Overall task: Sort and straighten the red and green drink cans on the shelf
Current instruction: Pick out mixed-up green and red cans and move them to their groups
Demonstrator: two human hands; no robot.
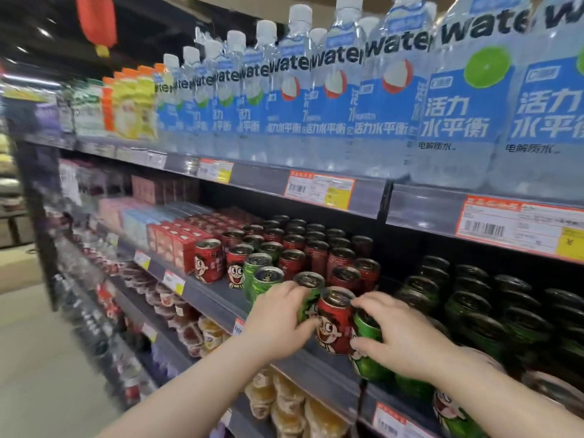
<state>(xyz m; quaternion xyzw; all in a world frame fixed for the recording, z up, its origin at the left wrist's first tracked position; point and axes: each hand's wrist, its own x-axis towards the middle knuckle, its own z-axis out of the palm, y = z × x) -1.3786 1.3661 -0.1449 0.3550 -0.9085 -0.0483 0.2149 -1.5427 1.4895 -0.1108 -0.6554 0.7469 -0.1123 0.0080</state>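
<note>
Red and green cartoon-face drink cans stand mixed on the middle shelf [202, 292]. My left hand [278, 320] wraps a green can [308, 295] at the shelf's front edge. Right beside it stands a red can [333, 324], touched by my left thumb and by my right fingertips at its rim. My right hand [401, 336] grips another green can [366, 339] just right of the red one. More red cans [207, 260] fill the rows behind and to the left, with two green cans [262, 279] among them. Green cans [467, 308] fill the rows on the right.
Large water bottles [379, 99] line the shelf above, with price tags [319, 188] on its edge. Red cartons [172, 245] stand left of the cans. Packaged jelly cups [196, 333] fill the shelf below. The aisle floor [38, 358] lies to the left.
</note>
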